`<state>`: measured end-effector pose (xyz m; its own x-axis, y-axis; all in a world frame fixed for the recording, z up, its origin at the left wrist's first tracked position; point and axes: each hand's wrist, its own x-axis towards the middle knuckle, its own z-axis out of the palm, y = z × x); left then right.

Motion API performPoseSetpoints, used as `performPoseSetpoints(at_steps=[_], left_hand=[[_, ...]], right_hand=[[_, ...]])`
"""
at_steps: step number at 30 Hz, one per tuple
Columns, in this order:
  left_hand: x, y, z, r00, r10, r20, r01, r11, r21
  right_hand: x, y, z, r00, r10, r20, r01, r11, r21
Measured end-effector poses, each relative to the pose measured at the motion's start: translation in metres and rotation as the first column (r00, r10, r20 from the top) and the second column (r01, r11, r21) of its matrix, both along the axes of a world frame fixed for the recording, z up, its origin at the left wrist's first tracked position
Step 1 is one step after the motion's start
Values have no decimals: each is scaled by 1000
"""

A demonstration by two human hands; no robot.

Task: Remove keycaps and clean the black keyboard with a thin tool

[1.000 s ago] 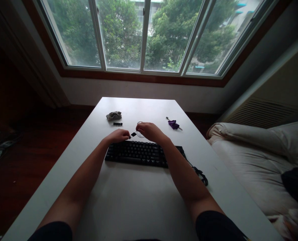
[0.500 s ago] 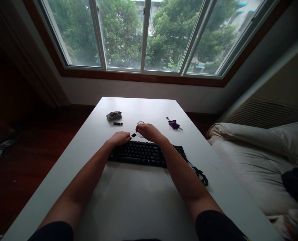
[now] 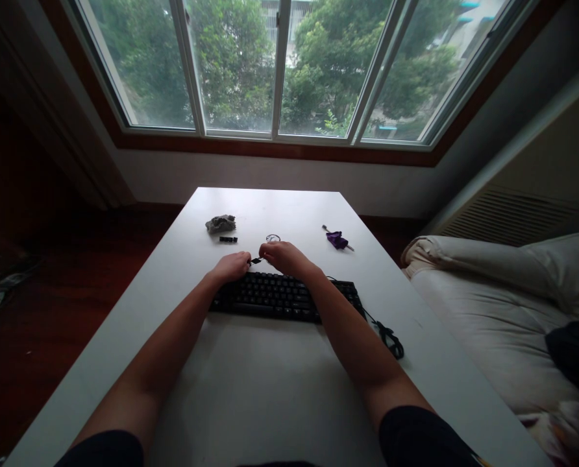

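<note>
A black keyboard [image 3: 274, 297] lies across the white table, its far edge partly behind my hands. My left hand [image 3: 234, 266] is closed just beyond that far edge. From its fingertips sticks out a small dark flat piece [image 3: 256, 261], too small to name. My right hand [image 3: 285, 255] is pinched a short way to the right, close to the piece's other end; whatever is between its fingertips is hidden. A thin clear or wire-like loop [image 3: 272, 238] shows just behind the right hand, partly covered by it.
On the table [image 3: 250, 389] lie a crumpled grey cloth [image 3: 221, 224], small black blocks [image 3: 228, 240] in a row and a purple cloth [image 3: 337, 240] around a thin stick. The keyboard's bundled cable [image 3: 391, 340] rests at right. A pale sofa [image 3: 469, 311] stands beside the table.
The right hand has shifted slightly left, toward the left hand. The small dark piece between them has turned and looks thinner and flatter. The keyboard stays put.
</note>
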<state>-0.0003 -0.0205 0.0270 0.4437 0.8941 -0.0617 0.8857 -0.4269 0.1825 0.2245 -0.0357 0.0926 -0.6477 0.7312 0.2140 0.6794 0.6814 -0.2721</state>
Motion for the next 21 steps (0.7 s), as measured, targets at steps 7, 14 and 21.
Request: performPoseSetpoints(at_steps=[7,14,21], left_hand=[[2,-3,1,994,108,-21,-108,994,-4],[3,2,-6,984,175,26,-174,985,-20],[-5,10,-12,984,140,106,-140,990,-11]], right_hand=[[-2,-4,-2,998,2,57,-1,1000,-11],[-11,-9,-3,989,-69,133,73,997,-21],[-10,-3,-21,980,-108,167,113,993,-20]])
